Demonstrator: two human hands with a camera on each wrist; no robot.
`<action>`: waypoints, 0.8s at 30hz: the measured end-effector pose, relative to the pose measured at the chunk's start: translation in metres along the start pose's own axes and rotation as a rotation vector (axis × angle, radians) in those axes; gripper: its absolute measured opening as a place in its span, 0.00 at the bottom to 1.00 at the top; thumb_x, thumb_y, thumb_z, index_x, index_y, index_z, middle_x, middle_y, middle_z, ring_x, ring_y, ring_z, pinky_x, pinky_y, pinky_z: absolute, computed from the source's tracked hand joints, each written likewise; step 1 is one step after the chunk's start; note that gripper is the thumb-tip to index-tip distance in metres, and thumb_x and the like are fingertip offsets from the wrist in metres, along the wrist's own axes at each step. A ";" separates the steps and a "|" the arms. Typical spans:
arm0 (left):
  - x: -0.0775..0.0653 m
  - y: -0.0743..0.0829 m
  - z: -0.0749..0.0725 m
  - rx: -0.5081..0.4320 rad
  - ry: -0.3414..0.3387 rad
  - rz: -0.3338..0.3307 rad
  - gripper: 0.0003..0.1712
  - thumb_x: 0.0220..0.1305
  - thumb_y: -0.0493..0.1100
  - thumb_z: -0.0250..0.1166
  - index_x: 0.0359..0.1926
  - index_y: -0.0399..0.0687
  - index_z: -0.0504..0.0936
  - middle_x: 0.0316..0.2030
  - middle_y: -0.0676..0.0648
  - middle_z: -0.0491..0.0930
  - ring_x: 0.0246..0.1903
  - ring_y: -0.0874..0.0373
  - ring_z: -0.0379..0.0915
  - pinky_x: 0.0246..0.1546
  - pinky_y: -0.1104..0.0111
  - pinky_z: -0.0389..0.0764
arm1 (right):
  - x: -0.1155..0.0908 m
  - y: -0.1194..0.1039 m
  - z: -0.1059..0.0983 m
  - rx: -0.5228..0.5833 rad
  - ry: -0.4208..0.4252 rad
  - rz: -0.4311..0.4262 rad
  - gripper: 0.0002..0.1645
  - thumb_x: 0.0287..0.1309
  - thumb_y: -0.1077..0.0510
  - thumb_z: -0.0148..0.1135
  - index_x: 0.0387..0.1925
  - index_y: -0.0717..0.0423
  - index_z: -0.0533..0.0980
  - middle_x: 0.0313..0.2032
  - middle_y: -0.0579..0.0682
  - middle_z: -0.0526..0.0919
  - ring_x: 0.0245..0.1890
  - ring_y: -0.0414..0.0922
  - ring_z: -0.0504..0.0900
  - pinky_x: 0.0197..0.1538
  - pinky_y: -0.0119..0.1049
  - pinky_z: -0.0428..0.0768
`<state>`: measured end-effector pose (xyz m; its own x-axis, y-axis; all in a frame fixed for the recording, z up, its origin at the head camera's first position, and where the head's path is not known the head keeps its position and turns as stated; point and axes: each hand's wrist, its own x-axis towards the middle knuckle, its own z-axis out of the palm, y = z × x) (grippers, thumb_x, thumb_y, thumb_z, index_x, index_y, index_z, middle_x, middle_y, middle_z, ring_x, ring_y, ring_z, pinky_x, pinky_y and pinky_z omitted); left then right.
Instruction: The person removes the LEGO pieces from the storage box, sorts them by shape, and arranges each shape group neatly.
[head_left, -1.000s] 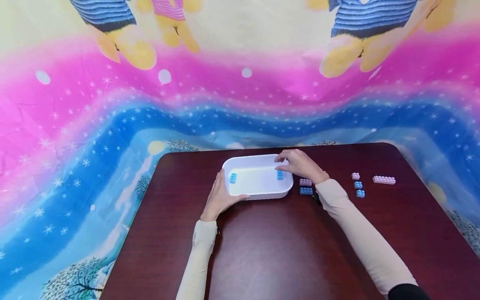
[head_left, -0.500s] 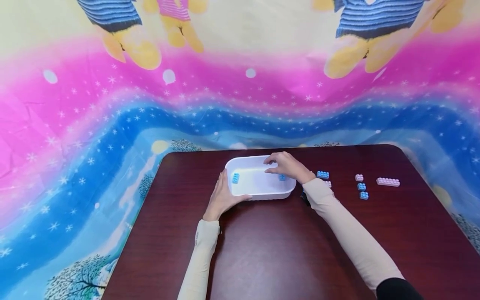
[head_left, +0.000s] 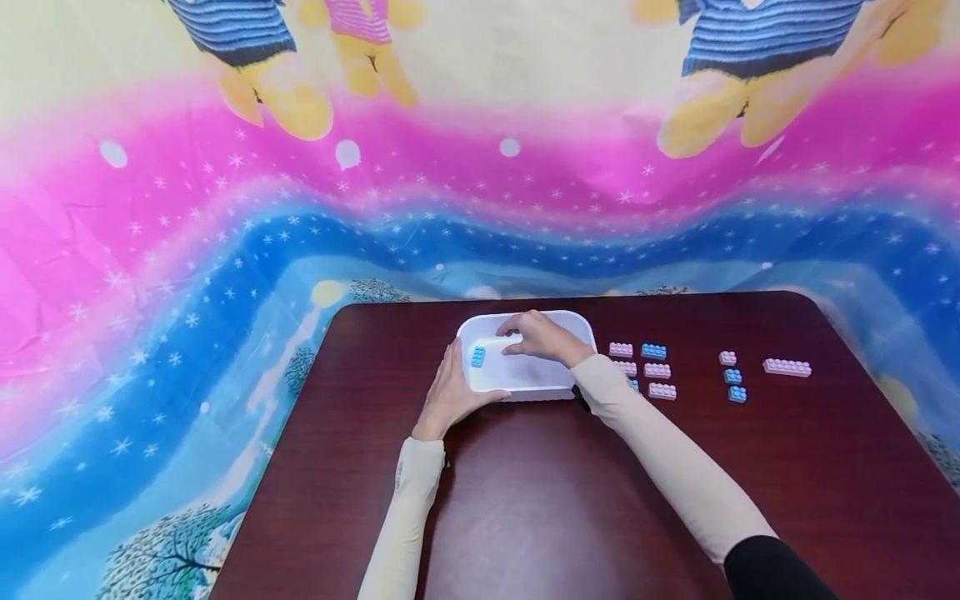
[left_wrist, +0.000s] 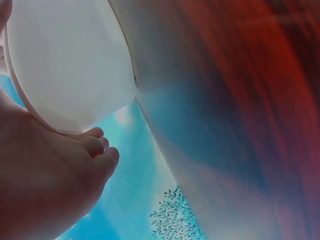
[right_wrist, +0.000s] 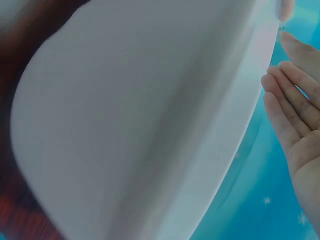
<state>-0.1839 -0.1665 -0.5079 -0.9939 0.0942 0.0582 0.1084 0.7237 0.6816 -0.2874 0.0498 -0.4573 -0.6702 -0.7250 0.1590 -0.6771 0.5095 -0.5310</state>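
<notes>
A white oval-cornered plastic tub [head_left: 525, 385] sits near the far edge of the table. My left hand [head_left: 448, 396] holds its left end, with the thumb along the front wall and the fingers along the left side. In the left wrist view, the fingers of the left hand [left_wrist: 55, 165] lie against the tub's rim. Inside the tub, at its left end, lies a blue toy brick [head_left: 477, 357]. Over the middle of the tub hovers my right hand [head_left: 543, 337], fingers loosely bent, with nothing visible between them. The right wrist view shows the right hand's fingers [right_wrist: 287, 107] fairly straight.
Several pink and blue bricks [head_left: 657, 370] lie right of the tub, some partly behind the right sleeve. Farther right are a small pink brick [head_left: 727, 357], two small blue bricks [head_left: 732, 377] and a long pink brick [head_left: 787, 367] on the dark red table [head_left: 525, 500].
My right hand has moved left across the tub, and its arm now hides the blue brick at the right end. More bricks beside the tub have come into view. The left hand keeps its hold.
</notes>
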 end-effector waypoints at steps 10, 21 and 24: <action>0.004 0.000 0.001 0.011 -0.010 0.011 0.79 0.52 0.66 0.81 0.85 0.37 0.41 0.82 0.32 0.46 0.82 0.37 0.43 0.76 0.42 0.59 | 0.020 -0.004 0.019 0.009 -0.046 -0.025 0.21 0.62 0.65 0.76 0.54 0.70 0.85 0.52 0.61 0.89 0.55 0.56 0.87 0.60 0.45 0.83; 0.003 -0.002 0.001 0.017 -0.007 0.004 0.79 0.51 0.67 0.82 0.85 0.38 0.40 0.83 0.32 0.46 0.82 0.38 0.43 0.77 0.45 0.58 | 0.038 -0.004 0.044 0.001 -0.056 -0.072 0.23 0.57 0.69 0.77 0.56 0.70 0.84 0.54 0.63 0.88 0.58 0.56 0.85 0.63 0.45 0.81; 0.002 -0.003 0.000 0.000 -0.012 -0.008 0.79 0.51 0.67 0.81 0.85 0.40 0.40 0.83 0.33 0.46 0.82 0.39 0.44 0.77 0.45 0.58 | 0.041 -0.004 0.050 -0.002 -0.070 -0.064 0.24 0.58 0.70 0.76 0.56 0.70 0.84 0.55 0.62 0.87 0.58 0.55 0.85 0.62 0.44 0.81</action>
<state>-0.1864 -0.1683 -0.5099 -0.9943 0.0971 0.0439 0.1008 0.7244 0.6819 -0.2971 -0.0048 -0.4903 -0.6025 -0.7867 0.1343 -0.7189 0.4618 -0.5195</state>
